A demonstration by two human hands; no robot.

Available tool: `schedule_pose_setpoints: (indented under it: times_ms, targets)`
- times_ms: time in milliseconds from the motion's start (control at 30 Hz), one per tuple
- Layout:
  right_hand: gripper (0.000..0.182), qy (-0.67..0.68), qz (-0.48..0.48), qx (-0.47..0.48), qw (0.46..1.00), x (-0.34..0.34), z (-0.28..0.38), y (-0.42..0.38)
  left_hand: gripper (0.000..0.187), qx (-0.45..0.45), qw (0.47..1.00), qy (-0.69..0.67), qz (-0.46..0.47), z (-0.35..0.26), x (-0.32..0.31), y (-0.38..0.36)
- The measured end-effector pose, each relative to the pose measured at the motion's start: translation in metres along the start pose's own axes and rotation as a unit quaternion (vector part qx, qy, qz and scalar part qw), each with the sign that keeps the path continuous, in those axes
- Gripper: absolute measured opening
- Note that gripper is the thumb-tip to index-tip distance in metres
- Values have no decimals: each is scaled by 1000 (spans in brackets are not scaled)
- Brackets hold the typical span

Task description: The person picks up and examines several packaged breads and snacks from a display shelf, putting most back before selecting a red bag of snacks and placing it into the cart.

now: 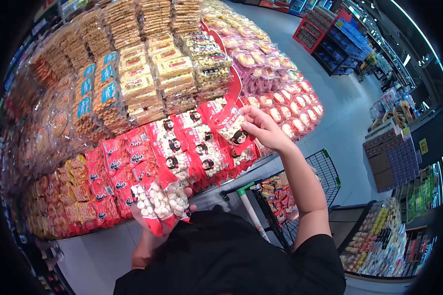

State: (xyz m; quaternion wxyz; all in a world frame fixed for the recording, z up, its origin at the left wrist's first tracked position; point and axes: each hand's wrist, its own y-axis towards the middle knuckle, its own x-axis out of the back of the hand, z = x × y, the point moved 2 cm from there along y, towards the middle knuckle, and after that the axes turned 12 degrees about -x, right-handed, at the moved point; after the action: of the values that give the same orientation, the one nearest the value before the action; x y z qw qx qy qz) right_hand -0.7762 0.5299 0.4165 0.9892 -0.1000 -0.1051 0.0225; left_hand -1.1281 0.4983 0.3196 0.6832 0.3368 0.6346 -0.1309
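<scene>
My right hand [264, 129] pinches the edge of a red snack bag [234, 130] filled with white round pieces and printed with a cartoon face. That bag is over the right end of a row of matching red bags [202, 147] on the display. Close to my body, my left hand [154, 239] is closed from below around red-and-clear bags [161, 199] of similar white pieces. The bags cover most of the left palm, and a few fingertips show at their right side.
Stacked packaged snacks [133, 73] fill the display, with pink-wrapped packs [253, 56] at the far right. A shopping cart [325, 172] holding colourful packets [279, 196] stands beside me on the right. Beyond it lie the aisle floor [325, 103] and other shelves [337, 46].
</scene>
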Motion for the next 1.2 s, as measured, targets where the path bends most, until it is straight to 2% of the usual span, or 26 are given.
schedule_pose_setpoints:
  times_ms: [33,67,100,133,167,233,267,300,333,400,433,500,533,567,633,667,733,833,1000,1067,1200]
  targets:
    - [26,-86,-7,-8,996,12,-6,6,95,0,1000,0,1,2,2,0]
    - [26,-87,-7,-7,996,13,3,8,96,-25,999,17,32,4,4,1]
    - [25,-190,-8,-25,981,11,16,8,98,-49,996,33,63,5,6,0]
    - [24,-291,-10,-42,956,10,23,10,98,-48,996,34,64,5,7,-2]
    - [24,-291,-11,-42,956,14,22,17,100,-50,997,52,34,5,10,-5]
    - [25,-442,9,61,895,16,17,32,102,-52,996,70,4,5,10,-7]
    - [26,-479,-10,56,876,8,26,34,102,-41,998,55,-1,6,9,-9]
    - [26,-479,-11,56,876,5,27,38,103,-30,999,41,-6,6,9,-9]
    - [26,-523,4,33,852,2,27,44,103,-30,999,41,-5,7,10,-11]
    - [24,-574,6,22,819,1,14,58,95,-28,994,44,-97,7,20,-15]
    - [24,-574,5,23,818,3,3,67,95,-28,994,44,-96,8,20,-17]
    - [22,-650,-44,61,756,3,-4,76,93,-46,994,52,-89,11,15,-18]
    - [21,-662,-86,86,739,4,-8,77,93,-46,994,52,-89,11,13,-19]
    - [21,-663,-86,86,739,3,-8,75,93,-46,991,59,-114,11,11,-21]
    - [29,-671,-148,143,712,0,-4,69,94,-49,987,66,-140,10,7,-23]
    - [29,-671,-146,145,712,-1,-5,64,94,-48,985,81,-141,9,5,-23]
    - [40,-577,-43,164,799,-4,-10,52,95,-50,984,95,-145,9,5,-24]
    - [47,-603,-46,155,781,-2,-17,39,96,-67,986,45,-146,12,7,-25]
    - [47,-544,-56,100,831,8,-31,49,96,-42,988,85,-121,15,3,-18]
    - [41,-553,-90,164,812,7,-31,49,96,-39,987,86,-132,15,0,-18]
    - [31,-538,-136,126,822,-2,-31,45,98,-43,983,112,-136,17,-1,-16]
